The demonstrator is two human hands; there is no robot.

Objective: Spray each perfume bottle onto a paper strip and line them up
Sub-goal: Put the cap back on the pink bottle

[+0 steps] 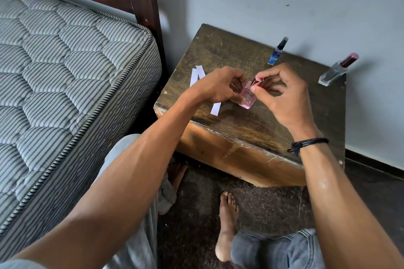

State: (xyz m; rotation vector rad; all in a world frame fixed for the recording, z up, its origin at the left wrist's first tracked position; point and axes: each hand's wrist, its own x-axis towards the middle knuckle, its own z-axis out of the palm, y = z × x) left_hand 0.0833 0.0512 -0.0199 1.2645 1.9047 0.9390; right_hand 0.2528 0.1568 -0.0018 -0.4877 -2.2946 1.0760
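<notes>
Scuffed wooden table (251, 124) carries the work: at its middle the left hand (218, 88) grips the pink perfume bottle (248, 99) while the right hand (282, 98) pinches its cap (255, 82). Paper strips (196, 76) lie to the left, one just beside the bottle; a blue bottle (276, 52) and a clear bottle (334, 71) stand far right. A hard tug on the cap could tip the bottle

Worn on the head, wide-angle; aimed forward and steeply down, close above the wooden table (251, 129), centred on left hand (218, 87) and right hand (282, 98). Takes in mattress (65, 72) at 9 o'clock; wall (284, 6) at 12; bare foot (227, 225) at 6.
</notes>
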